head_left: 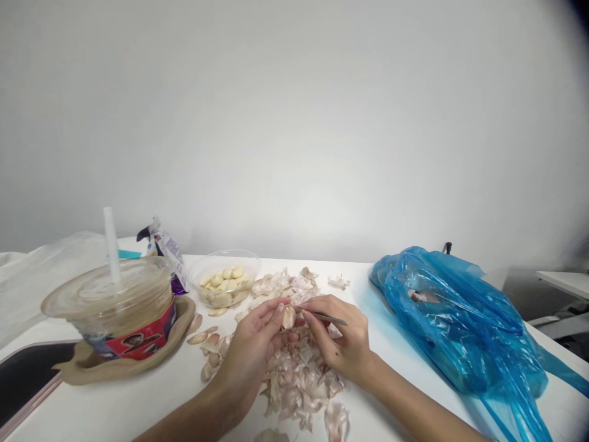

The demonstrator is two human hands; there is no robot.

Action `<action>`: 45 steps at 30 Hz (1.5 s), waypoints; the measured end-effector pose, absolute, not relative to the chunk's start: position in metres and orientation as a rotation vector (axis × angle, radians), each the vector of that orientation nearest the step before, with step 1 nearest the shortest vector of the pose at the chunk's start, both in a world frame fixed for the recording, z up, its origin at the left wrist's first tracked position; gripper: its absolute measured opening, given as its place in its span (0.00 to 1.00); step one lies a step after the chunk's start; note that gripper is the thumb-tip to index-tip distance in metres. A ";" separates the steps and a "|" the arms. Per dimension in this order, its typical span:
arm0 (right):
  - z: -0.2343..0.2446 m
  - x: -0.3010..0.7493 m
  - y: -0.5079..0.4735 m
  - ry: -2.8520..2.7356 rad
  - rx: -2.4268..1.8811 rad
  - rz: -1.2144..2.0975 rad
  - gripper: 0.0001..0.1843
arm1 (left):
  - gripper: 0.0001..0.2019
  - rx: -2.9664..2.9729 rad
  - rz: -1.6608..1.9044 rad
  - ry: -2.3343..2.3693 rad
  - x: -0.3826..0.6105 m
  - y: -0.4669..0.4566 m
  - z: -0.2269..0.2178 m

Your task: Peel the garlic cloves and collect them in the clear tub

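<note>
Fingers point(275, 312) of the left hand point(252, 351) were closed narrowly on a garlic clove point(288, 317), held just above the desk point(138, 405). The clove's long axis ran roughly upward and away from the person, though the thumb hid its lower end. Directly right of the clove, and touching it or nearly so, the right hand point(344, 345) pinched a thin metal tool point(332, 318) tightly. The tool lay almost level, crosswise to the clove, with its free end pointing away to the right. Where its near end met the clove was hidden by the fingertips. Both hands were equally close to the clove, the left carrying it and the right meeting it from the side.

Beneath and in front of the clove lay a heap of papery garlic skins point(299, 376). Behind it to the left stood a clear bowl point(216, 261) of peeled cloves point(224, 287). Farther left was a lidded drink cup point(115, 301) with a straw. Well to the clove's right slumped a blue plastic bag point(460, 319).
</note>
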State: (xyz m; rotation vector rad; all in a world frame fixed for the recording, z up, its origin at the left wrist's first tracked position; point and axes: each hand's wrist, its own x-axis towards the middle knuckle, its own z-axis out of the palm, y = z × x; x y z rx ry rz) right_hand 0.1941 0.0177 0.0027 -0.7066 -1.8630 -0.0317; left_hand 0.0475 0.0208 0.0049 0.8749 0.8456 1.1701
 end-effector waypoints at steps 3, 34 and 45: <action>0.002 0.194 0.018 -1.873 -0.687 -0.051 0.11 | 0.08 0.891 1.150 0.867 0.047 0.022 0.004; 0.000 0.189 0.015 -1.939 -0.554 -0.082 0.12 | 0.05 0.814 1.103 0.695 0.046 0.025 -0.004; 0.003 0.186 0.013 -1.933 -0.577 -0.112 0.14 | 0.06 0.779 1.113 0.795 0.044 0.028 -0.003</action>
